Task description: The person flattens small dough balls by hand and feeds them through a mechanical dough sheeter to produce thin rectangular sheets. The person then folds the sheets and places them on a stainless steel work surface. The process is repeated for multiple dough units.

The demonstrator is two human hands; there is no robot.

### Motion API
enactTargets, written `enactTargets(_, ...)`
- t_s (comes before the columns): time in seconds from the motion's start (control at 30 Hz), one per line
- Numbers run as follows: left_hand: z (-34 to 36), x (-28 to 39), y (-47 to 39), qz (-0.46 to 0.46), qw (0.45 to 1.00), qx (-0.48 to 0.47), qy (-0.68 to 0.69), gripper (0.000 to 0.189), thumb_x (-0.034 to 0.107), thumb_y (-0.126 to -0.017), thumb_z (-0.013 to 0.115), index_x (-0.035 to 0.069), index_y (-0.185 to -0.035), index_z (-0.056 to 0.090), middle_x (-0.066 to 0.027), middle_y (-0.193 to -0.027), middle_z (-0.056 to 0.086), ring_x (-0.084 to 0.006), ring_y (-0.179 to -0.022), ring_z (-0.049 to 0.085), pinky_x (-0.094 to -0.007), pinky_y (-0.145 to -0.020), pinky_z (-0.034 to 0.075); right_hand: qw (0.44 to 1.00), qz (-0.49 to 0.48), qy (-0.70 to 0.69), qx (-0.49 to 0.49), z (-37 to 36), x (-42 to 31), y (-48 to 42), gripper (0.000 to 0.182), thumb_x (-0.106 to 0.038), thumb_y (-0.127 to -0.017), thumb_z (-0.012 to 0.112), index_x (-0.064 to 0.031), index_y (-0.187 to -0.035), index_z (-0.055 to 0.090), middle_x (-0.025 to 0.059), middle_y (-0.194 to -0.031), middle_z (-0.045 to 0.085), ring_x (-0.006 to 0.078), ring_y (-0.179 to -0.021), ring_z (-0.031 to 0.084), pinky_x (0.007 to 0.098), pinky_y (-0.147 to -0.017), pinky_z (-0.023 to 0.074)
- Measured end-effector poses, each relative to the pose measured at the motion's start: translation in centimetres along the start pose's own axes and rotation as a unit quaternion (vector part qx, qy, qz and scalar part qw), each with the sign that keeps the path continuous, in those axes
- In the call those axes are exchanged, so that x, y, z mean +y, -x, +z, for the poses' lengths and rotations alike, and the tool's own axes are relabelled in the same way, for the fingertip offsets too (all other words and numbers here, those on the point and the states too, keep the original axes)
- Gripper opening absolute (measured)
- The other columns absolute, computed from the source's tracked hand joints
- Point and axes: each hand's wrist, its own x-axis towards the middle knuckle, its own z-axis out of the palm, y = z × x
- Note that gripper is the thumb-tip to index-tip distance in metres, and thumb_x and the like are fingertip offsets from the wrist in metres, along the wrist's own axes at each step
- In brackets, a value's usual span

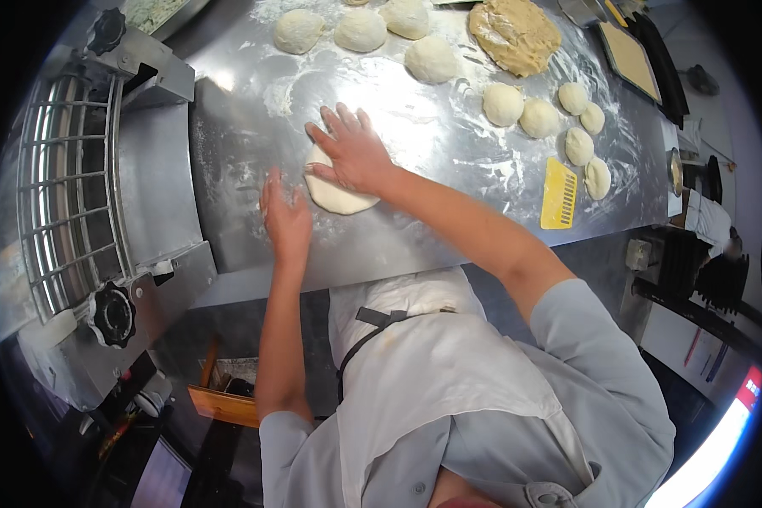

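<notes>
A flattened round of pale dough (pixel 340 195) lies on the floured steel worktop (pixel 241 235). My right hand (pixel 355 149) rests on its upper part with the palm down and fingers spread, hiding some of the dough. Just left of the dough is my left hand (pixel 286 213), slightly blurred, its fingers apart and nothing seen in it. Beyond my hands sit several floured dough balls (pixel 430 60) and a larger, browner dough mass (pixel 515 37).
A dough sheeter (pixel 111 314) with a metal guard and black knobs stands at the left. Smaller dough balls (pixel 538 118) and a yellow slotted plastic scraper (pixel 558 193) lie to the right. A tray (pixel 630 62) is at the far right.
</notes>
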Motion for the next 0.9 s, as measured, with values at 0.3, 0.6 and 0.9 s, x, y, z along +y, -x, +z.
enactTargets(0.3,4.4,5.1,-2.3,-0.183,0.97,-0.132,0.092,0.061,0.026,-0.084,0.084,-0.01,-0.127,0.059,-0.0304,-0.128,0.062,-0.043,-0.122,0.06,-0.0475,-0.104,0.048,0.962,0.087,-0.147,0.214,-0.9,10.9,11.1,0.04,-0.022,-0.096,0.067,-0.0012,-0.129,0.061,0.0222,-0.14,0.06,0.0406,-0.134,0.052,0.0493,-0.115,0.039)
enactTargets(0.6,3.1,10.3,3.4,-0.132,0.957,-0.005,0.259,0.033,0.006,-0.083,0.083,-0.001,-0.105,0.06,-0.0113,-0.099,0.069,-0.016,-0.088,0.066,-0.0316,-0.077,0.055,0.97,0.085,-0.129,0.189,-2.9,12.1,13.0,0.034,-0.011,-0.09,0.068,-0.0092,-0.124,0.065,0.0114,-0.142,0.061,0.034,-0.137,0.052,0.0482,-0.112,0.0396)
enactTargets(0.9,-18.4,23.3,1.0,0.043,0.95,0.178,0.254,0.037,0.006,-0.088,0.08,-0.001,-0.117,0.058,-0.0122,-0.107,0.071,-0.0162,-0.091,0.07,-0.0297,-0.082,0.059,0.957,0.053,-0.181,0.219,-3.0,12.6,13.5,0.029,-0.004,-0.087,0.066,-0.0068,-0.115,0.069,0.0132,-0.137,0.065,0.0366,-0.134,0.054,0.0481,-0.112,0.0392)
